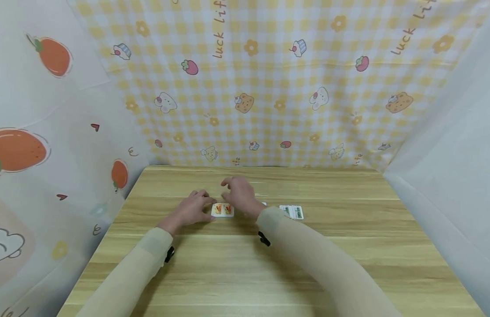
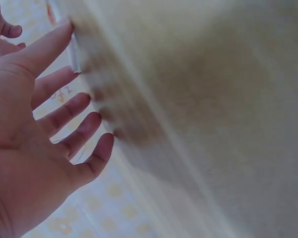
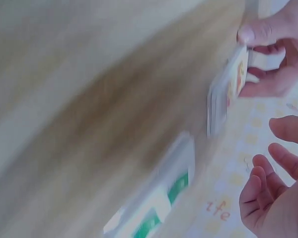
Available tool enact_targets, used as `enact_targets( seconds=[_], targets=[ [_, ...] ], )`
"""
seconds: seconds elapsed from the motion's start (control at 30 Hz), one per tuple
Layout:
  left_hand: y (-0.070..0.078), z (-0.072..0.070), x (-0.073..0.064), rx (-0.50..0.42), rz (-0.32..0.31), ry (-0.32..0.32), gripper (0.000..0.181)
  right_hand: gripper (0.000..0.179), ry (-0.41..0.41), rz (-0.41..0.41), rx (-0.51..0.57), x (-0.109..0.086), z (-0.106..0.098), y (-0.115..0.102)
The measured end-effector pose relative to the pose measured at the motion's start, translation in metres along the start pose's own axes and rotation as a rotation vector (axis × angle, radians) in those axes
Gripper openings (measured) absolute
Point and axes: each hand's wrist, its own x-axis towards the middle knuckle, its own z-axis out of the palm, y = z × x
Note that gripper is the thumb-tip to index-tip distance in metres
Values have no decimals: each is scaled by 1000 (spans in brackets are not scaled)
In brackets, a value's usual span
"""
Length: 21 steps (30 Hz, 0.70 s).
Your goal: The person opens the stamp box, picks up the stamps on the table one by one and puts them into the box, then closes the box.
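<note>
A low stack of white cards with orange-and-yellow pictures [image 1: 223, 210] lies on the table, its layered edge showing in the right wrist view. My left hand [image 1: 194, 208] holds the stack's left end, thumb at the near edge and index finger at the far edge; the other fingers spread beyond. Just past the right end, my right hand [image 1: 242, 193] hovers with fingers loosely bent and nothing in them. Farther right lie white cards with green pictures [image 1: 297, 212], partly covered by the right sleeve. A white corner [image 1: 264, 204] peeks out behind the right wrist, too hidden to identify.
The wood-grain table [image 1: 213, 273] meets a yellow checked cloth [image 1: 284, 127] at the back. White cloths hang on the left [image 1: 78, 105] and right [image 1: 447, 176]. A faint clear rectangle [image 1: 277, 189] shows on the tabletop behind the cards.
</note>
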Motion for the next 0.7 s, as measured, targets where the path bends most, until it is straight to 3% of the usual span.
enact_targets(
  seconds=[0.13, 0.27, 0.37, 0.53, 0.7],
  targets=[
    [-2, -7, 2, -30, 2, -65, 69, 35, -16, 0, -9, 4, -9, 9],
    [-3, -20, 6, -137, -22, -111, 70, 36, -28, 6, -16, 9, -17, 19],
    [-5, -26, 14, -203, -43, -75, 67, 35, -33, 3, -52, 13, -22, 27],
    [-12, -25, 33, -211, -64, 15, 64, 38, -82, -44, -188, 22, -25, 36],
    [-15, -23, 50, -201, -86, 23, 68, 47, -170, -56, -266, 26, -21, 41]
  ],
)
